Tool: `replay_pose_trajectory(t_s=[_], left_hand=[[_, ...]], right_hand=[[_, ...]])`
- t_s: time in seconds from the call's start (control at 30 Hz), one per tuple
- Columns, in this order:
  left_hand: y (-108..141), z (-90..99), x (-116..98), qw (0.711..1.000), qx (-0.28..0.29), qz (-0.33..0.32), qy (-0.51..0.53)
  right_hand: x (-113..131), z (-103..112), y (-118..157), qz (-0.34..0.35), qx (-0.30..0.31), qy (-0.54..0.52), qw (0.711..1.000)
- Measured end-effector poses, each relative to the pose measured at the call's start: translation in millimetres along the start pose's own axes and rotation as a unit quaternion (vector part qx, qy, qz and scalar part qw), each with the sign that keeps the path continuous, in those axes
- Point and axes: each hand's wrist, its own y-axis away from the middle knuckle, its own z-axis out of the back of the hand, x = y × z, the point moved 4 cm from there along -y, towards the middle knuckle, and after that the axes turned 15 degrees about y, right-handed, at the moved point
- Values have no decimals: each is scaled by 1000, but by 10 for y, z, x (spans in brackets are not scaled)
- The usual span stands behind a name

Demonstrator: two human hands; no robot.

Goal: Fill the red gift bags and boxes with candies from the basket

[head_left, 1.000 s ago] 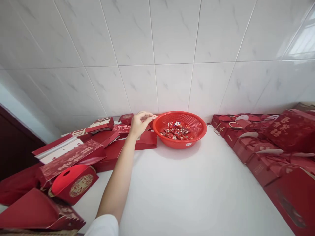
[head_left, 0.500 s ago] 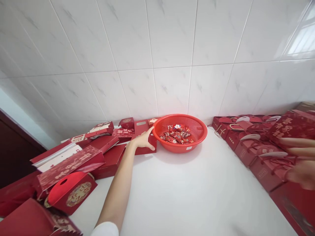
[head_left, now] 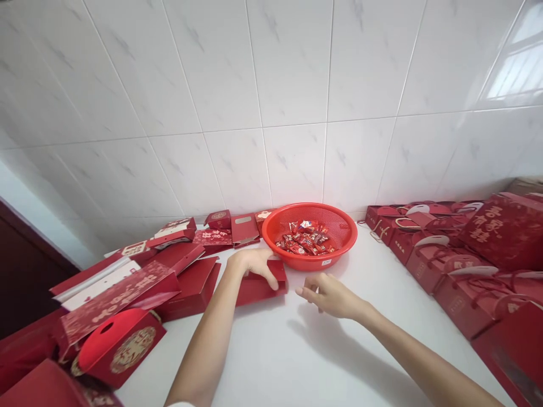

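Note:
Near the middle of the white table, my left hand (head_left: 257, 267) grips a flat dark-red box (head_left: 258, 287), its thumb on the front and the other fingers hidden behind. To its right, my right hand (head_left: 326, 294) hovers over the tabletop with bent fingers partly apart; nothing shows in it, and it does not touch the box. Just behind both hands is a red plastic basket (head_left: 311, 263) with perforated sides, holding several small red-wrapped sweets (head_left: 307, 237).
Red boxes and folded packages (head_left: 186, 294) lie piled on the left, one with a round gold emblem (head_left: 133, 349). Rows of red handled boxes (head_left: 462, 288) line the right side. A tiled wall (head_left: 297, 164) stands behind the table (head_left: 271, 362).
My left hand has drawn the dark-red box nearer, away from the wall. My right hand has moved from over the right-hand boxes to the middle. The view has shifted slightly.

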Motion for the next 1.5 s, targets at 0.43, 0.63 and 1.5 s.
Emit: replay_pose_trajectory(t_s=[0.43, 0.63, 1.5], left_hand=[[578, -251, -598, 999, -16, 25, -28], [765, -126, -724, 994, -74, -79, -24], [414, -123, -834, 963, -10, -248, 107]], right_hand=[[95, 60, 243, -33, 74, -227, 971], [296, 395, 416, 87, 10, -203, 975], [-620, 1190, -1204, -62, -106, 187, 975]])
